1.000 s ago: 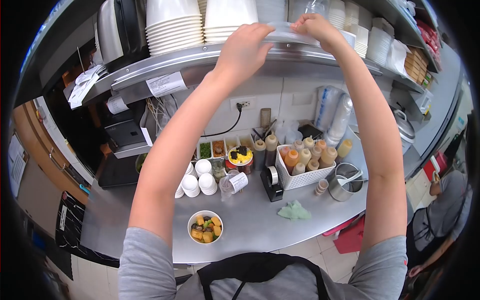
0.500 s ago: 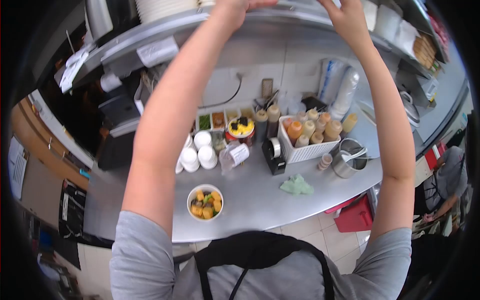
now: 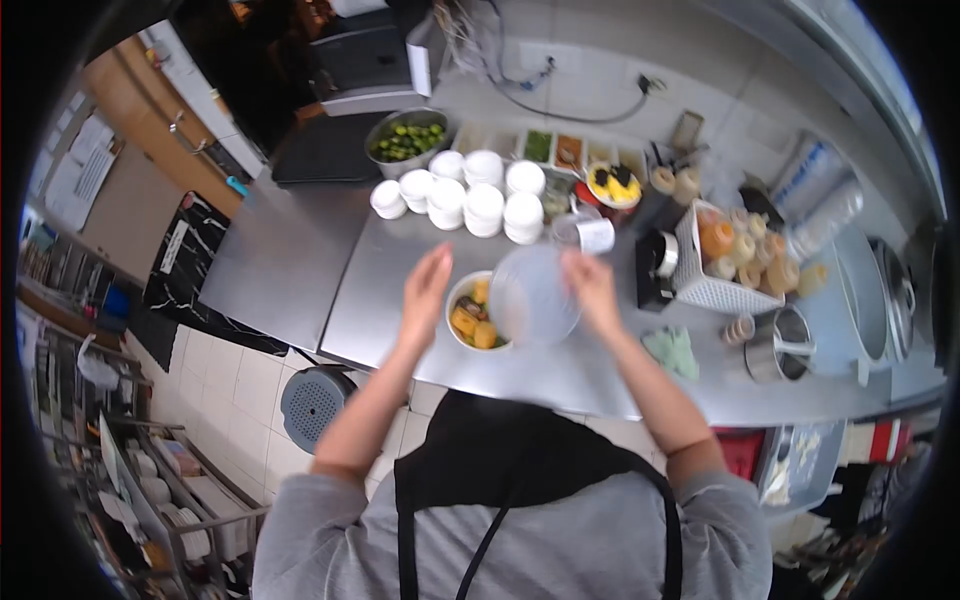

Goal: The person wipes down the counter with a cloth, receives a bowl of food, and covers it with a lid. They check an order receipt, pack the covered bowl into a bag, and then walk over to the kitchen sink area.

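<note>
A white bowl (image 3: pixel 454 325) of orange-yellow chunks and dark pieces stands on the steel counter, partly covered from view by a translucent round lid (image 3: pixel 535 297). My right hand (image 3: pixel 594 292) pinches this lid at its right edge, holding it above the bowl's right side. To the left of the bowl is my left hand (image 3: pixel 428 290), raised, its fingers stretched upward and nothing in them. Behind the hands are several stacks of white lidded cups (image 3: pixel 484 208).
A white basket of squeeze bottles (image 3: pixel 725 288), a black tape dispenser (image 3: pixel 655 270), a green cloth (image 3: pixel 671 352) and a metal pot (image 3: pixel 777 345) stand to the right. Behind are a bowl of green vegetables (image 3: pixel 408 140) and a topped yellow dish (image 3: pixel 614 186). A grey stool (image 3: pixel 315 405) is below.
Both hands have come down from the overhead shelf to the bowl. The right hand now holds a translucent lid. My view has tilted down and turned left.
</note>
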{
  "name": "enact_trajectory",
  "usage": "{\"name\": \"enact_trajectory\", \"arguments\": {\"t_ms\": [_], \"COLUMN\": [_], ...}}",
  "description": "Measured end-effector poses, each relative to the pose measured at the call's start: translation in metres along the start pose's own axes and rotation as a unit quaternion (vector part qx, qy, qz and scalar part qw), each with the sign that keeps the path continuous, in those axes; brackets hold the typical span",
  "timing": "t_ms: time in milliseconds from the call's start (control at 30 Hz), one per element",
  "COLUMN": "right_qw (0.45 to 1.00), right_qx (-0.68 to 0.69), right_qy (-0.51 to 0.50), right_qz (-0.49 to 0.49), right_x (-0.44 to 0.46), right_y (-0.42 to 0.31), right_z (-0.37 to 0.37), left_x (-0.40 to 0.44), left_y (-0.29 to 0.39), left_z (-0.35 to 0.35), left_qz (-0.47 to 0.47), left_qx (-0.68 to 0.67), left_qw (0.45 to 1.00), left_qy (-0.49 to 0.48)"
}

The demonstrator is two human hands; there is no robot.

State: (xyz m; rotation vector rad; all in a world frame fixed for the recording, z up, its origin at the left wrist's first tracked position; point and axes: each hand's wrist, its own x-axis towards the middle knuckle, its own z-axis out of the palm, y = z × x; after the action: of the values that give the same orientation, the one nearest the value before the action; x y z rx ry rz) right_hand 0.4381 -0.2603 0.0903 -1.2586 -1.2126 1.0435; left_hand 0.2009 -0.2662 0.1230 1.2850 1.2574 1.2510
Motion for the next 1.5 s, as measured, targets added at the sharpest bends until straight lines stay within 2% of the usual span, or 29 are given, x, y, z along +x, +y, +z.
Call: {"name": "enact_trajectory", "arguments": {"t_ms": [33, 67, 133, 200, 333, 400, 433, 500, 633, 700, 733, 800, 833, 900, 1033, 1100, 1133, 1200, 1233, 1333, 1400, 1467, 1500], "right_qw": [0.999, 0.999, 0.998, 0.998, 0.997, 0.990, 0.990, 0.971, 0.978, 0.969, 0.968, 0.972, 0.972, 0.967, 0.965, 0.964, 0.965, 0.976, 0.977, 0.976, 0.971, 0.959, 0.961], "right_qx": [-0.002, 0.030, 0.062, -0.009, 0.010, -0.116, -0.117, -0.195, -0.152, -0.190, -0.190, -0.202, -0.204, -0.228, -0.231, -0.223, -0.223, -0.200, -0.200, -0.211, -0.228, -0.245, -0.252], "right_qy": [0.031, 0.024, 0.007, 0.057, 0.071, 0.078, 0.078, 0.095, 0.111, 0.101, 0.102, 0.033, 0.034, -0.011, -0.032, -0.026, -0.025, -0.055, -0.054, -0.047, 0.005, 0.038, 0.060], "right_qz": [-0.019, -0.002, 0.014, -0.001, -0.027, -0.028, -0.030, -0.095, -0.091, -0.125, -0.131, -0.114, -0.114, -0.114, -0.122, -0.140, -0.134, -0.059, -0.057, -0.033, -0.071, -0.135, -0.097], "right_x": [0.000, -0.006, -0.014, -0.016, -0.005, 0.001, 0.003, 0.004, -0.004, -0.006, -0.005, -0.007, -0.005, 0.002, 0.010, 0.013, 0.012, 0.014, 0.015, 0.014, 0.011, 0.007, -0.001], "right_y": [0.055, 0.070, 0.084, 0.090, 0.085, 0.080, 0.081, 0.083, 0.081, 0.085, 0.084, 0.079, 0.077, 0.075, 0.082, 0.092, 0.093, 0.092, 0.092, 0.092, 0.097, 0.101, 0.086], "right_z": [0.020, 0.037, 0.065, 0.082, 0.093, 0.093, 0.094, 0.094, 0.092, 0.079, 0.072, 0.059, 0.056, 0.051, 0.051, 0.051, 0.050, 0.050, 0.051, 0.053, 0.057, 0.048, 0.034], "left_x": [-0.012, -0.020, -0.027, -0.027, -0.014, -0.007, -0.004, -0.002, 0.002, 0.010, 0.015, 0.019, 0.022, 0.033, 0.039, 0.041, 0.042, 0.044, 0.044, 0.044, 0.051, 0.060, 0.063], "left_y": [-0.032, -0.059, -0.100, -0.122, -0.119, -0.118, -0.117, -0.115, -0.135, -0.146, -0.142, -0.133, -0.135, -0.138, -0.129, -0.123, -0.124, -0.125, -0.125, -0.127, -0.136, -0.137, -0.130], "left_z": [-0.005, -0.005, 0.009, 0.024, 0.026, 0.023, 0.022, 0.021, 0.027, 0.029, 0.030, 0.032, 0.032, 0.033, 0.032, 0.032, 0.032, 0.032, 0.031, 0.032, 0.030, 0.028, 0.030], "left_qz": [-0.048, -0.096, -0.085, -0.035, -0.042, -0.054, -0.052, -0.046, 0.029, 0.016, 0.021, -0.047, -0.047, -0.030, -0.048, -0.133, -0.137, -0.151, -0.152, -0.120, -0.025, 0.038, 0.041], "left_qx": [-0.011, -0.024, 0.073, 0.123, 0.076, 0.089, 0.087, 0.117, 0.055, 0.028, 0.026, 0.045, 0.044, 0.053, 0.087, 0.079, 0.080, 0.057, 0.058, 0.090, 0.230, 0.233, 0.256], "left_qw": [0.997, 0.989, 0.986, 0.982, 0.978, 0.980, 0.980, 0.977, 0.981, 0.993, 0.993, 0.998, 0.998, 0.994, 0.987, 0.977, 0.976, 0.973, 0.973, 0.975, 0.962, 0.955, 0.948], "left_qy": [0.057, 0.112, 0.123, 0.140, 0.191, 0.172, 0.173, 0.169, 0.186, 0.114, 0.116, -0.026, -0.026, -0.088, -0.128, -0.148, -0.151, -0.162, -0.164, -0.162, -0.148, -0.177, -0.185]}}
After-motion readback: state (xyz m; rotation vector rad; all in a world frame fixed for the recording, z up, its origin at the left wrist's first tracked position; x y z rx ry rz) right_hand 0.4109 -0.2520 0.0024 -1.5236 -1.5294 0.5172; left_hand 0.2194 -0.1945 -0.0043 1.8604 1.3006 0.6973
